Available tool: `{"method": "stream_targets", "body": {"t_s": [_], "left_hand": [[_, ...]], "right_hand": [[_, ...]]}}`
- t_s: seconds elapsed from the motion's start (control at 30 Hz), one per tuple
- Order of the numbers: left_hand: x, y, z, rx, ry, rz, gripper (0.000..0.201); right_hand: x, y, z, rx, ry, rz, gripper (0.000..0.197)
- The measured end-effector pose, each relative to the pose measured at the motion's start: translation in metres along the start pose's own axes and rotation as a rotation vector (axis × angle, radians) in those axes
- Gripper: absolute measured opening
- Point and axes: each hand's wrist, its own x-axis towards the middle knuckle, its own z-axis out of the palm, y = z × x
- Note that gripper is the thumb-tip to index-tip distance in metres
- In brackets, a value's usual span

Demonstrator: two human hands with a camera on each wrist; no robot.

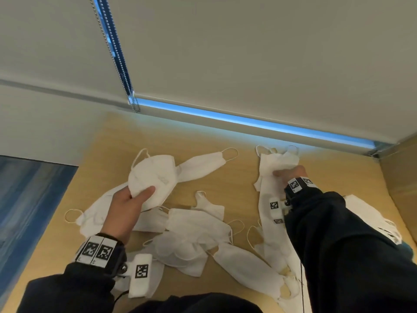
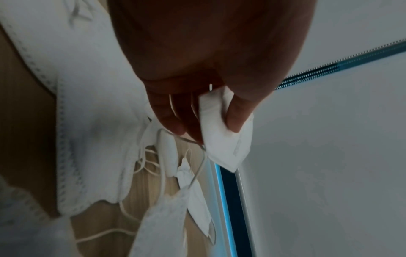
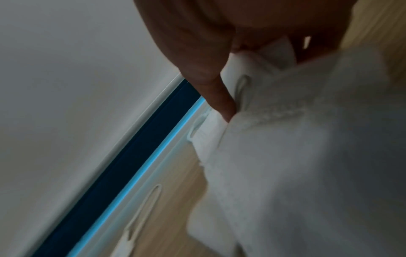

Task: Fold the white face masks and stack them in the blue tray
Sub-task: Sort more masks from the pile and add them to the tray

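Your left hand (image 1: 128,206) pinches a white cup-shaped face mask (image 1: 153,177), thumb (image 1: 144,192) on the near face and the other fingers behind it; the left wrist view shows that thumb (image 2: 238,113) pressed on a folded edge of the mask (image 2: 226,144), which is lifted clear of the table. Your right hand (image 1: 291,175) reaches to the far side, fingers curled into a bunched mask (image 1: 277,163); in the right wrist view a fingertip (image 3: 222,104) digs into the white fabric (image 3: 296,139).

Beyond your hands, loose masks (image 1: 198,236) lie scattered and overlapping across the light wooden table (image 1: 237,177), ear loops trailing. One flat-folded mask (image 1: 203,164) lies just behind the one you hold. A long run of masks (image 1: 270,240) stretches from your right hand back toward you.

By your right sleeve (image 1: 352,256), a stack of masks (image 1: 372,218) sits at the right edge; a sliver of blue (image 1: 407,248) shows beneath it, too hidden to say it is the tray. A roller blind (image 1: 248,53) hangs behind the table.
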Motion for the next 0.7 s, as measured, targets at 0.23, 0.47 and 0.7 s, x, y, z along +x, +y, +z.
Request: {"method": "stream_targets", "body": {"t_s": [0.23,0.47,0.7], "left_hand": [[0.014,0.021,0.001,-0.438,0.074,-0.108,0.026],[0.028,0.023,0.005,0.243,0.14,0.162,0.025],[0.009,0.032,0.0,-0.167,0.036,0.133,0.019]], "right_hand": [[-0.098,-0.033,0.012,-0.03,-0.071,-0.565,0.019],[-0.167,-0.019,0.054,-0.364,-0.496,-0.753,0.029],[-0.153,-0.035,0.042,-0.166,-0.375,-0.542,0.027]]}}
